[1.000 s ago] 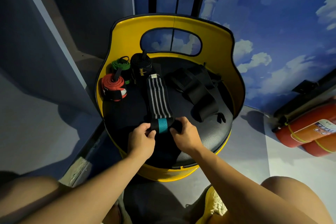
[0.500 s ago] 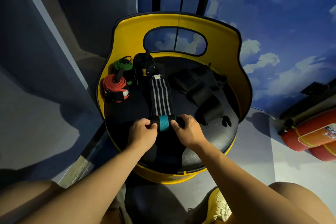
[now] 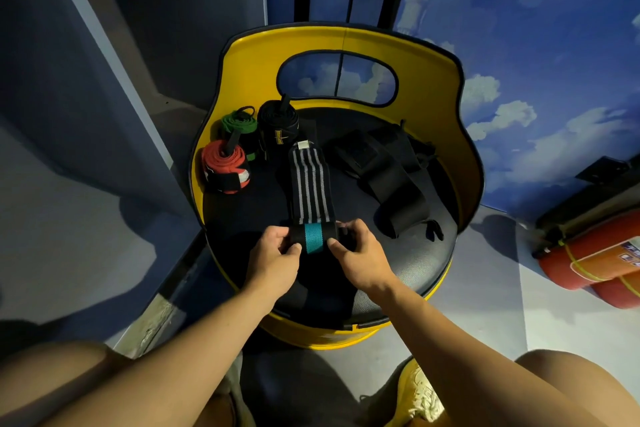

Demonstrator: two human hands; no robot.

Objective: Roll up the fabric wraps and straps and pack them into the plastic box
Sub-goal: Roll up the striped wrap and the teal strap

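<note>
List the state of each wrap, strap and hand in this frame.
Striped wrap: partly rolled, near end gripped.
Red wrap: rolled.
Green wrap: rolled.
Black wrap: rolled.
Black straps: unrolled, heaped.
Left hand: gripping the roll.
Right hand: gripping the roll.

Count, head view:

- Finished fabric rolls: 3. One red roll with a black-and-white band [image 3: 225,166], one green roll [image 3: 239,123], one black roll with a yellow mark [image 3: 278,124].
- Partly rolled wraps: 1. Black wrap with grey-white stripes and a teal band at its rolled end [image 3: 309,184].
- Loose black straps [image 3: 388,172]: one tangled heap; separate pieces cannot be counted.
- Round yellow chairs with a black cushion [image 3: 464,135]: 1.
- Red cylindrical fire extinguishers [image 3: 595,253]: 2, lying side by side.
- Bare hands: 2, left hand [image 3: 273,258] and right hand [image 3: 362,258].
</note>
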